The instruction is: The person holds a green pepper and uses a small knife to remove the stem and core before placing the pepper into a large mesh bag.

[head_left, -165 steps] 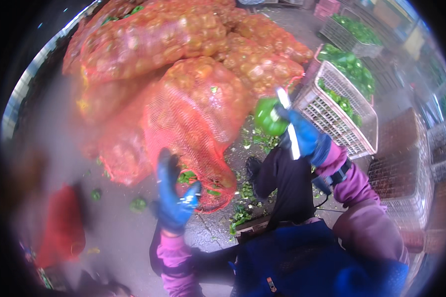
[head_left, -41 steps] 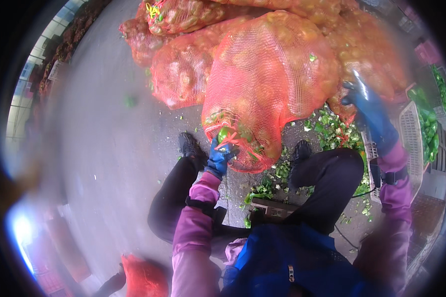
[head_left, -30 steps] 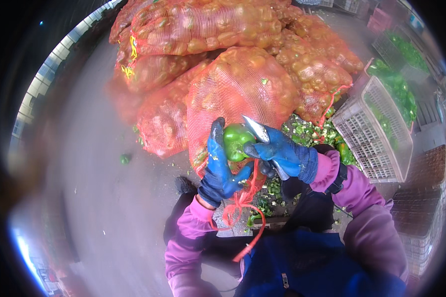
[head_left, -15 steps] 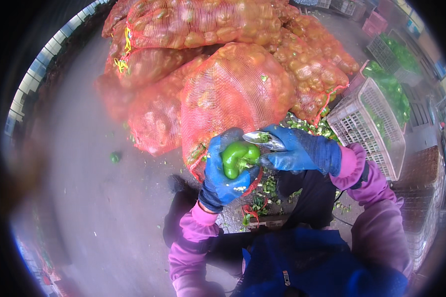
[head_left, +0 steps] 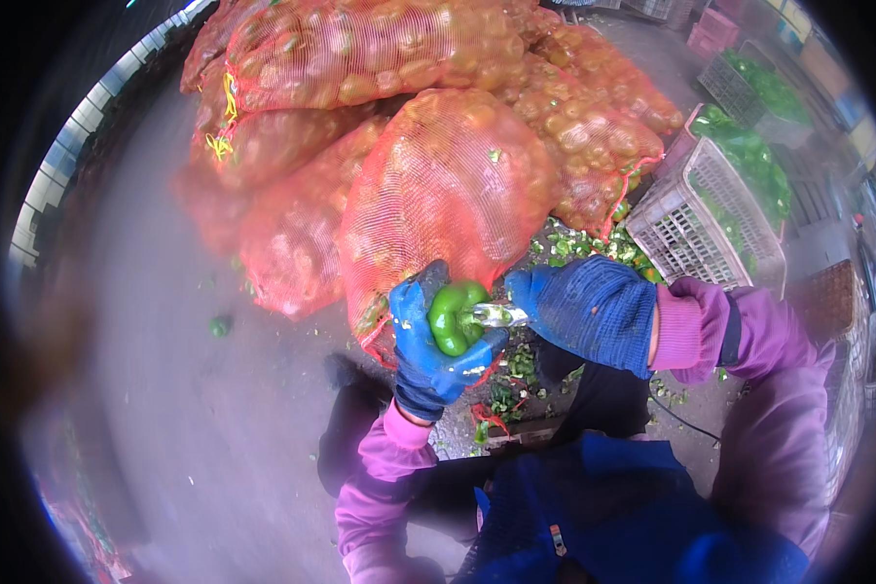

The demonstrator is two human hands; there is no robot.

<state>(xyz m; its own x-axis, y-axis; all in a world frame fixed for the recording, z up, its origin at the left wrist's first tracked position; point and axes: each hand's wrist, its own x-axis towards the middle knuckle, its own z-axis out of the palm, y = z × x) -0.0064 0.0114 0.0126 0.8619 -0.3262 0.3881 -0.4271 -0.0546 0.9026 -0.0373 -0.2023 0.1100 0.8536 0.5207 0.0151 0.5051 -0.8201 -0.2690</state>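
A glossy green bell pepper (head_left: 455, 316) sits in my left hand (head_left: 424, 336), which wears a blue glove and has its fingers wrapped around the pepper's left side and underside. My right hand (head_left: 584, 310), in a matching glove, grips a shiny metal spoon (head_left: 499, 314). The spoon's far end meets the pepper's right side, at the stem end; how deep it goes in, I cannot tell. Just beyond my hands stands a large red mesh sack (head_left: 453, 185), bulging with produce.
More filled mesh sacks (head_left: 360, 54) are piled behind. At right stands a pale plastic crate (head_left: 696, 219) beside green peppers (head_left: 749, 165). Green and white scraps (head_left: 516, 365) litter the floor between my legs. A stray green pepper (head_left: 220, 326) lies on the floor at left.
The spoon has turned and moved left and down from above the pepper to its stem end. My right wrist has rotated, showing the back of the glove. The pepper stays in my left hand.
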